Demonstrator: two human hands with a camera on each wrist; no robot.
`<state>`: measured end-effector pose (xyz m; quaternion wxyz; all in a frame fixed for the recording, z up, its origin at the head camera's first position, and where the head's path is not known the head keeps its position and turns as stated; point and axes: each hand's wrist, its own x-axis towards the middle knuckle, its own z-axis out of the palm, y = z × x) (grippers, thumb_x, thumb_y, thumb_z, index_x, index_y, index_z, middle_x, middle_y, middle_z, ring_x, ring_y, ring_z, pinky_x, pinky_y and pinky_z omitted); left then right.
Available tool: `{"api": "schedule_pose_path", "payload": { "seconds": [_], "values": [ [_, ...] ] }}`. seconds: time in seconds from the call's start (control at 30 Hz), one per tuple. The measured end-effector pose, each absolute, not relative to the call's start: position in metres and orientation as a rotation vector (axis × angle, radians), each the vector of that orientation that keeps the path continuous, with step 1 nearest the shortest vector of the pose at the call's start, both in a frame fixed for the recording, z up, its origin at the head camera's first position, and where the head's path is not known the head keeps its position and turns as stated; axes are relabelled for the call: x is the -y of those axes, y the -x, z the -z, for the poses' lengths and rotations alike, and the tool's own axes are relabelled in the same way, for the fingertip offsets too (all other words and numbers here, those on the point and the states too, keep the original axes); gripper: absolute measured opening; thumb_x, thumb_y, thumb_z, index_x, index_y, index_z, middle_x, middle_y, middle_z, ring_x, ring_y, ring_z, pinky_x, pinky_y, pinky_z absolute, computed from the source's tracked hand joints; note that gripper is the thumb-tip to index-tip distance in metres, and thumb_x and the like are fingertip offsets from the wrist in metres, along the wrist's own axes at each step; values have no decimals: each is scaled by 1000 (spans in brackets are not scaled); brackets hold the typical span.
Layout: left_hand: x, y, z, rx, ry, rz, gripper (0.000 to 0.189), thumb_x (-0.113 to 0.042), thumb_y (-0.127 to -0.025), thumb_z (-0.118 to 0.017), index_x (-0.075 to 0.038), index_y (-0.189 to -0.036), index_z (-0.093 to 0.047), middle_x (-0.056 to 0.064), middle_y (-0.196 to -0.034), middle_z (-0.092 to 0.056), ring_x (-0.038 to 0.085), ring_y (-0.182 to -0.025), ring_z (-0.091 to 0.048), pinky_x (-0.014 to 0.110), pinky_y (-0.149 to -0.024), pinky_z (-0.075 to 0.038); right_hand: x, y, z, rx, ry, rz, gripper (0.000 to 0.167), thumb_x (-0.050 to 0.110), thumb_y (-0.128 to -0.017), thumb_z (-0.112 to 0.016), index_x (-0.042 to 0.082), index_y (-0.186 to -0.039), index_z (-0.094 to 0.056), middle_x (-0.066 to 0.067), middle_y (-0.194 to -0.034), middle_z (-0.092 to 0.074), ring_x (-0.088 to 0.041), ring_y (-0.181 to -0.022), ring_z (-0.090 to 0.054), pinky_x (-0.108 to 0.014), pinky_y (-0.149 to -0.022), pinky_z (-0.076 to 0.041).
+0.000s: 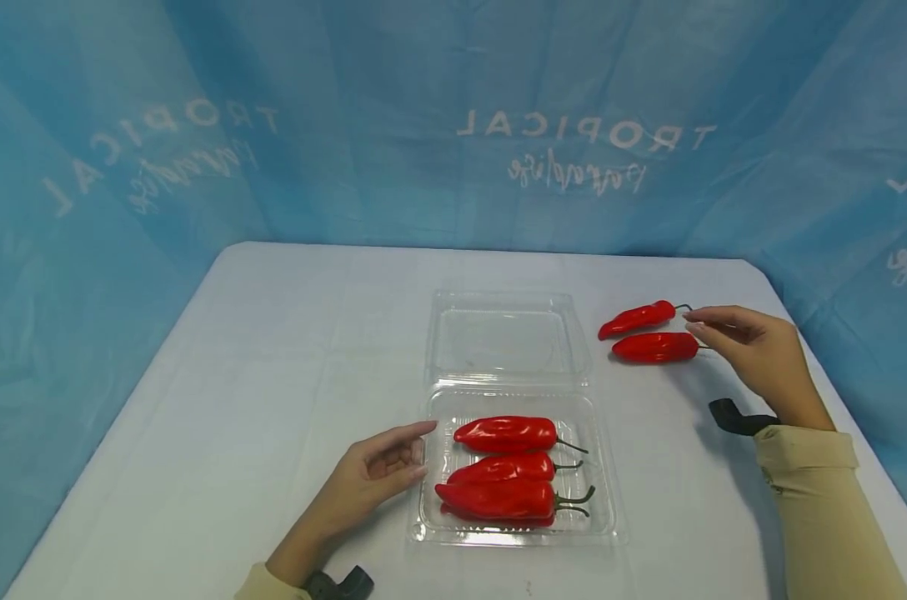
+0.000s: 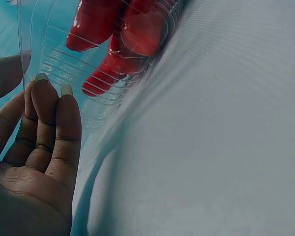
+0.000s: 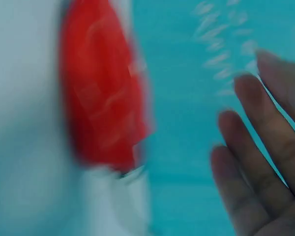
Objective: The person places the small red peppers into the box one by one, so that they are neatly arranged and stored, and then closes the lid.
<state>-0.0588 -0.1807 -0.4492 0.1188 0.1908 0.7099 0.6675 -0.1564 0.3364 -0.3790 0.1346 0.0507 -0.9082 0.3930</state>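
My left hand [image 1: 382, 467] is at the left edge of a clear plastic clamshell container [image 1: 603, 500], fingers relaxed, thumb and index finger apart. In the left wrist view its fingertips [image 2: 66, 93] are against or very near the clear wall. Several red peppers [image 1: 506, 433] lie in the container's base, stems to the right. My right hand [image 1: 757, 350] is over the stem ends of two loose red peppers, a far one [image 1: 637, 318] and a near one [image 1: 654, 347]. Its fingers are extended and hold nothing. The right wrist view shows a blurred pepper [image 3: 103, 88] apart from the fingers.
The container's lid [image 1: 502, 337] lies folded back flat behind the base. Everything rests on a white-covered table [image 1: 273, 358]. Blue printed curtains [image 1: 393, 167] hang behind it and along both sides.
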Motion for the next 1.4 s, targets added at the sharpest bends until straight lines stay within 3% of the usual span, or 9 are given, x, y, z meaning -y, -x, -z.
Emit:
{"api": "schedule_pose_path", "payload": {
  "seconds": [0.1, 0.23, 0.27, 0.5, 0.97, 1.1, 1.2, 1.3, 1.4],
  "values": [
    [182, 56, 450, -2070, -551, -1948, 50, -6, -93, -73, -7, -142, -59, 15, -107, -60, 19, -97, -61, 26, -92, -56, -351, 165, 399, 2694, 30, -1111, 39, 40, -97, -71, 16, -128, -72, -9, -127, -68, -16, -118, -58, -14, -92, -50],
    [185, 52, 449, -2082, -560, -1947, 51, -6, -93, -74, -7, -141, -60, 15, -106, -60, 19, -96, -61, 26, -90, -56, -362, 170, 419, 2778, 137, -1116, 51, 49, -95, -69, 14, -132, -69, -15, -138, -61, -36, -130, -50, -49, -106, -48],
    [186, 51, 448, -2087, -564, -1947, 51, -5, -93, -74, -8, -141, -60, 15, -106, -60, 20, -96, -61, 26, -90, -56, -363, 170, 422, 2800, 135, -1118, 53, 51, -95, -68, 14, -133, -68, -15, -139, -60, -37, -130, -50, -50, -105, -49],
    [188, 48, 443, -2088, -584, -1952, 51, -4, -93, -74, -10, -141, -60, 15, -107, -60, 19, -95, -61, 26, -91, -56, -367, 172, 431, 2867, 19, -1188, 58, 48, -93, -73, 16, -140, -63, -13, -138, -62, -9, -110, -57, -6, -80, -47],
    [188, 48, 443, -2049, -615, -1978, 51, 0, -94, -71, -4, -143, -58, 25, -109, -58, 18, -96, -62, 26, -92, -56, -361, 170, 434, 2829, 30, -1240, 58, 46, -93, -74, 15, -140, -63, -13, -139, -62, -7, -113, -54, -4, -82, -45],
    [187, 49, 443, -2060, -588, -1966, 51, -1, -93, -72, -7, -142, -59, 23, -110, -59, 18, -96, -62, 27, -92, -56, -360, 169, 431, 2833, 64, -1226, 61, 48, -92, -73, 15, -142, -62, -13, -141, -61, -21, -123, -55, -3, -82, -43],
    [186, 50, 444, -2064, -589, -1963, 51, -2, -93, -72, -4, -142, -58, 20, -109, -59, 19, -96, -61, 27, -92, -56, -360, 167, 427, 2840, 113, -1208, 64, 51, -91, -73, 16, -143, -61, -12, -143, -59, -35, -132, -49, -13, -89, -48],
    [185, 51, 445, -2067, -599, -1958, 51, -3, -93, -72, -3, -142, -58, 17, -108, -59, 19, -95, -61, 27, -92, -56, -359, 164, 422, 2829, 149, -1211, 64, 53, -90, -73, 19, -143, -61, -10, -144, -58, -35, -134, -47, -22, -95, -51],
    [185, 52, 444, -2066, -607, -1958, 51, -3, -93, -73, -6, -142, -59, 16, -108, -60, 19, -95, -62, 27, -92, -56, -356, 162, 417, 2794, 145, -1239, 62, 51, -90, -74, 21, -143, -62, -9, -144, -58, -32, -132, -48, -18, -90, -52]
  ]
}}
